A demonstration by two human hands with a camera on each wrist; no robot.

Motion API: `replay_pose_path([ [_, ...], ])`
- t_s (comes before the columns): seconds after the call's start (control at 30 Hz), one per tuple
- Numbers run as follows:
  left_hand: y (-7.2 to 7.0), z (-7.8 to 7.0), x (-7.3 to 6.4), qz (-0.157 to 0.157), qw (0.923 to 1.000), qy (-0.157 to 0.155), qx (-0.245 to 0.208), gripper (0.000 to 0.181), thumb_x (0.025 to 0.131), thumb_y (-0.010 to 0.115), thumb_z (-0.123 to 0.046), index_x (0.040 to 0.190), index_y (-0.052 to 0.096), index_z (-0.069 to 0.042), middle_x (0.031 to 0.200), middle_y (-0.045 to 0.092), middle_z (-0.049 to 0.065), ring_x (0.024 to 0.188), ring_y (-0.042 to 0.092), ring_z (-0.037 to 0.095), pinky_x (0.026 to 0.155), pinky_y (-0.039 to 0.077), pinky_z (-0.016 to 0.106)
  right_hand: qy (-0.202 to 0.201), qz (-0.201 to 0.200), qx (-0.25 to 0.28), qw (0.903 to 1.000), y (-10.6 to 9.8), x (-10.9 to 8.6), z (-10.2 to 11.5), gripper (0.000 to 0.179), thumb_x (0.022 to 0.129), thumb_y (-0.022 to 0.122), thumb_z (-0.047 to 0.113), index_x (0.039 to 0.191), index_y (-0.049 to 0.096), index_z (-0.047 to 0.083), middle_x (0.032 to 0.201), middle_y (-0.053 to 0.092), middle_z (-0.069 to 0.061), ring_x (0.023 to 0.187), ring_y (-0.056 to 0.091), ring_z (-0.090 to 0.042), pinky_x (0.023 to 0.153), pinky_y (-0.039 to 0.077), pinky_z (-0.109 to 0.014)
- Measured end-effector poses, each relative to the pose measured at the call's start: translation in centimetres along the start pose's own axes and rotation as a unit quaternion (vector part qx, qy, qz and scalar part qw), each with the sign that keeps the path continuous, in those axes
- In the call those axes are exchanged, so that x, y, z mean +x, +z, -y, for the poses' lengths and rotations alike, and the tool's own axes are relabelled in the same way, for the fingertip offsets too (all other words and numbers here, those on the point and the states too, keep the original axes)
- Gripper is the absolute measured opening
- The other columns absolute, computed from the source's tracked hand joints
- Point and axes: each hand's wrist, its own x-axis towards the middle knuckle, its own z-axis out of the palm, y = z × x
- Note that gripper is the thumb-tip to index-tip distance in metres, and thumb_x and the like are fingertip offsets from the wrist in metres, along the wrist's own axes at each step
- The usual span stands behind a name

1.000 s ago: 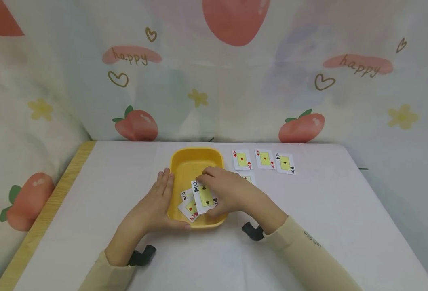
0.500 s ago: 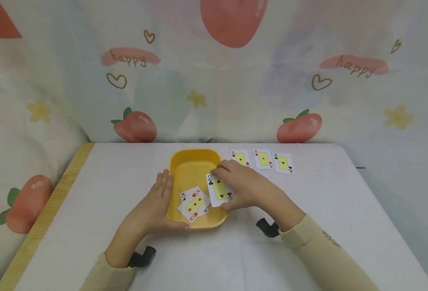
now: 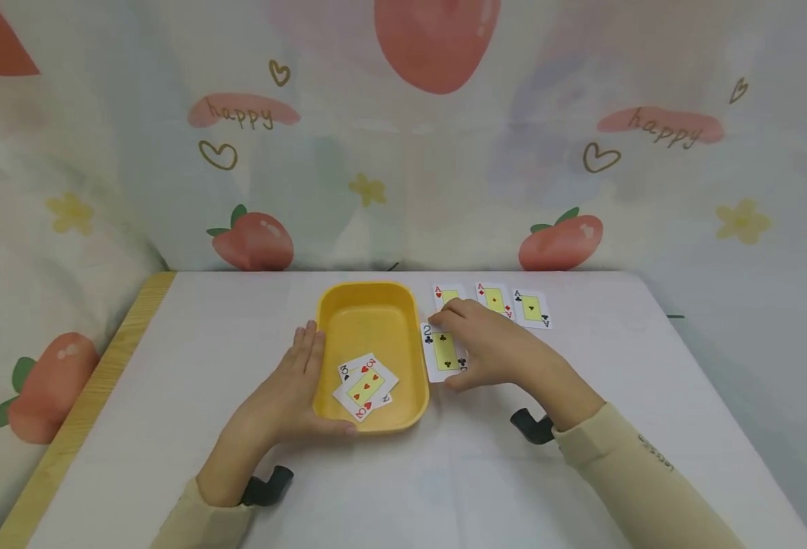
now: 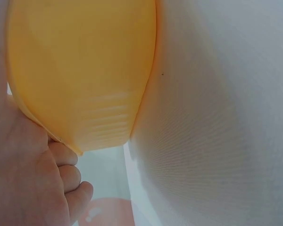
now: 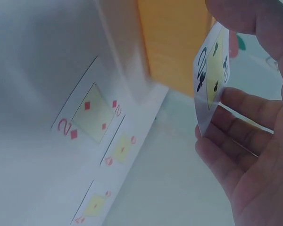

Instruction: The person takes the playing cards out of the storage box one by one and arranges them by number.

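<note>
Head view: left hand [image 3: 281, 393], fingers extended, against yellow tray [image 3: 362, 328] at nine o'clock; right hand [image 3: 491, 343] pinching two of clubs [image 3: 440, 357], tray's three o'clock. Left wrist view: hand touches tray rim. Right wrist view: two of diamonds [image 5: 92, 108] on counter [image 5: 28, 160], nine o'clock.

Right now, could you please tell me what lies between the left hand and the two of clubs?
The yellow tray, with overlapping cards in it, as the head view shows.
</note>
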Motion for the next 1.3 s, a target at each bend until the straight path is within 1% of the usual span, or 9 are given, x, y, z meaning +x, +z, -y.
replay_pose_path([
  [0.17,0.1,0.1,0.1,0.001,1.0000,-0.003,0.002,0.151,0.057,0.073,-0.084,0.159,0.001,0.000,0.167,-0.008,0.017,0.154,-0.004,0.035,0.123,0.017,0.051,-0.006,-0.009,0.003,0.9999,0.1,-0.4,-1.5,0.079,0.066,0.083,0.043,0.136,0.058,0.015,0.130,0.055,0.002,0.113,0.050,-0.016,0.100,0.049,-0.036],
  [0.27,0.2,0.2,0.2,0.004,1.0000,-0.005,0.006,0.151,0.056,0.070,-0.088,0.159,0.001,-0.001,0.167,-0.009,0.016,0.154,-0.004,0.034,0.123,0.017,0.050,0.002,-0.009,0.001,1.0000,0.1,-0.6,-2.3,0.078,0.066,0.083,0.043,0.135,0.059,0.015,0.129,0.056,0.001,0.112,0.050,-0.016,0.100,0.049,-0.036],
  [0.47,0.2,0.2,0.2,0.004,1.0000,-0.003,0.007,0.153,0.055,0.066,-0.092,0.159,0.001,0.000,0.167,-0.009,0.017,0.154,-0.005,0.034,0.123,0.016,0.050,0.015,-0.001,0.009,0.9998,0.3,-1.1,-3.6,0.078,0.067,0.085,0.044,0.133,0.059,0.013,0.130,0.058,-0.002,0.119,0.051,-0.021,0.105,0.047,-0.041],
  [0.6,0.1,0.1,0.2,0.006,0.9999,-0.005,0.008,0.152,0.056,0.067,-0.091,0.159,0.001,-0.001,0.167,-0.009,0.016,0.154,-0.005,0.034,0.123,0.017,0.050,0.024,0.008,0.010,0.9996,0.5,-1.4,-4.5,0.079,0.068,0.085,0.043,0.135,0.057,0.012,0.132,0.057,-0.004,0.123,0.050,-0.023,0.105,0.047,-0.044],
  [0.8,0.2,0.1,0.4,0.006,0.9998,-0.016,0.008,0.153,0.055,0.067,-0.091,0.159,0.000,-0.002,0.167,-0.010,0.015,0.155,-0.005,0.032,0.123,0.017,0.049,0.040,0.009,0.008,0.9991,0.6,-1.8,-5.9,0.080,0.066,0.086,0.042,0.134,0.057,0.010,0.130,0.056,-0.006,0.116,0.051,-0.024,0.102,0.048,-0.045],
  [0.9,0.2,0.2,0.5,0.004,0.9999,-0.012,0.008,0.153,0.055,0.067,-0.091,0.159,0.001,-0.002,0.167,-0.009,0.015,0.155,-0.005,0.033,0.123,0.017,0.049,0.045,0.008,0.006,0.9989,0.7,-2.0,-6.8,0.081,0.065,0.087,0.041,0.134,0.058,0.009,0.132,0.055,-0.007,0.118,0.051,-0.024,0.102,0.048,-0.045],
  [1.0,0.1,0.2,0.4,0.002,1.0000,-0.004,0.000,0.151,0.057,0.071,-0.087,0.159,0.001,0.000,0.167,-0.009,0.017,0.154,-0.005,0.034,0.123,0.017,0.051,0.050,0.008,0.006,0.9987,0.9,-2.2,-7.5,0.080,0.065,0.087,0.040,0.133,0.059,0.008,0.131,0.056,-0.007,0.117,0.051,-0.024,0.102,0.049,-0.044],
  [1.13,0.1,0.1,0.3,0.006,0.9999,-0.008,-0.005,0.149,0.059,0.074,-0.083,0.159,0.000,0.000,0.167,-0.011,0.016,0.154,-0.006,0.033,0.123,0.016,0.050,0.055,0.011,0.005,0.9984,1.3,-2.3,-8.3,0.079,0.065,0.087,0.039,0.133,0.059,0.008,0.130,0.057,-0.007,0.115,0.052,-0.024,0.100,0.049,-0.044],
  [1.3,0.0,0.0,0.2,0.010,0.9999,-0.010,0.001,0.149,0.059,0.073,-0.084,0.159,0.000,-0.001,0.167,-0.012,0.015,0.154,-0.006,0.033,0.123,0.017,0.051,0.061,0.023,0.003,0.9978,1.6,-2.4,-9.1,0.079,0.067,0.088,0.038,0.133,0.059,0.007,0.129,0.057,-0.010,0.113,0.052,-0.026,0.099,0.050,-0.046],
])
